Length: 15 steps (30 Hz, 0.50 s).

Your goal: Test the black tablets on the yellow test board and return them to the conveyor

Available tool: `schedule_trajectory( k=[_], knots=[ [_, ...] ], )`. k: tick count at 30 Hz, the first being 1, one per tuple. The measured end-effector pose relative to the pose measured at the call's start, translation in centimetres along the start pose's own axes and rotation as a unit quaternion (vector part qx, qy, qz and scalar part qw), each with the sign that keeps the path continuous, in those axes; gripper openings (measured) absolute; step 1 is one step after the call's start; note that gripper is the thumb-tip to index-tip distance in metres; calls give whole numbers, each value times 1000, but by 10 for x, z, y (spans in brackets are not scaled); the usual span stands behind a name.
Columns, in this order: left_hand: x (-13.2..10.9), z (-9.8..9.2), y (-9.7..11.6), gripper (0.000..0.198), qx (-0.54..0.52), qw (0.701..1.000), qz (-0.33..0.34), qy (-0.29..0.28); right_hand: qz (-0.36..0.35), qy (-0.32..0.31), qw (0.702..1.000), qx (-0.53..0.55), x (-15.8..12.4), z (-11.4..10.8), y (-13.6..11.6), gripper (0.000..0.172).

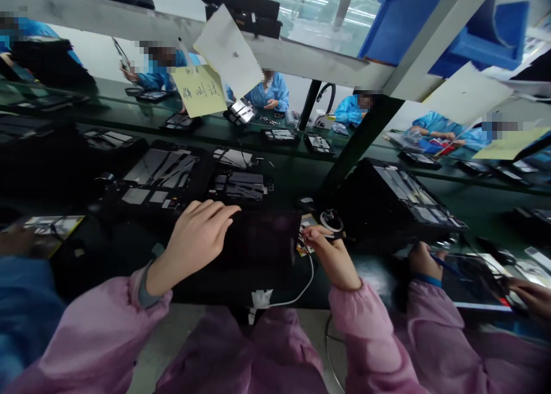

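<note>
A dark tablet point(262, 239) lies flat on the green bench in front of me. My left hand point(196, 239) rests on its left edge with the fingers curled over the top corner. My right hand point(331, 256) is at the tablet's right edge, fingers pinched together near a white cable point(301, 290) that runs under the tablet's front. What the pinch holds is too small to make out. A small round ring-shaped part point(331, 220) sits just above that hand.
Black trays point(172, 181) with flat grey parts stand behind the tablet. A tilted black tray point(400, 204) is at the right. A neighbour in pink sleeves point(430, 262) works on another tablet to my right. Several people in blue sit across the line. A yellow note point(198, 91) hangs overhead.
</note>
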<state>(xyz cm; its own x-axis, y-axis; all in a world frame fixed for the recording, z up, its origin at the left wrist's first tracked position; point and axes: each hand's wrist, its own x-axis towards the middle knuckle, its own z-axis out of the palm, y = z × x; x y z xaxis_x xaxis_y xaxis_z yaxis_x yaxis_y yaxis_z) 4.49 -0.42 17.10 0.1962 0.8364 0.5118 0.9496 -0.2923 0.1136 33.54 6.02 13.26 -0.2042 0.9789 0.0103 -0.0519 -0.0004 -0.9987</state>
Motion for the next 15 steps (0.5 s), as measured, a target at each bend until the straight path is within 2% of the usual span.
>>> schedule_trajectory(
  k=[2, 4, 6, 8, 10, 12, 15],
  knots=[
    [15, 15, -3, 35, -38, 997, -17, -65, 4, 40, 999, 33, -8, -8, 26, 31],
    [21, 45, -10, 39, -96, 981, -53, -163, 17, 79, 996, 41, -16, -12, 54, 33],
    [21, 79, -20, 41, -165, 941, -94, -280, 47, 104, 993, 29, -24, -13, 78, 34],
    [19, 107, -31, 42, -199, 908, -120, -349, 70, 96, 993, 7, -29, -11, 93, 33],
    [16, 124, -38, 43, -203, 899, -123, -368, 60, 79, 995, -8, -31, -8, 100, 33],
    [11, 131, -40, 44, -198, 904, -115, -361, 39, 74, 996, -15, -29, -7, 101, 37],
    [-2, 132, -31, 43, -149, 934, -94, -312, 9, 108, 992, -64, -23, -8, 101, 39]
  ],
)
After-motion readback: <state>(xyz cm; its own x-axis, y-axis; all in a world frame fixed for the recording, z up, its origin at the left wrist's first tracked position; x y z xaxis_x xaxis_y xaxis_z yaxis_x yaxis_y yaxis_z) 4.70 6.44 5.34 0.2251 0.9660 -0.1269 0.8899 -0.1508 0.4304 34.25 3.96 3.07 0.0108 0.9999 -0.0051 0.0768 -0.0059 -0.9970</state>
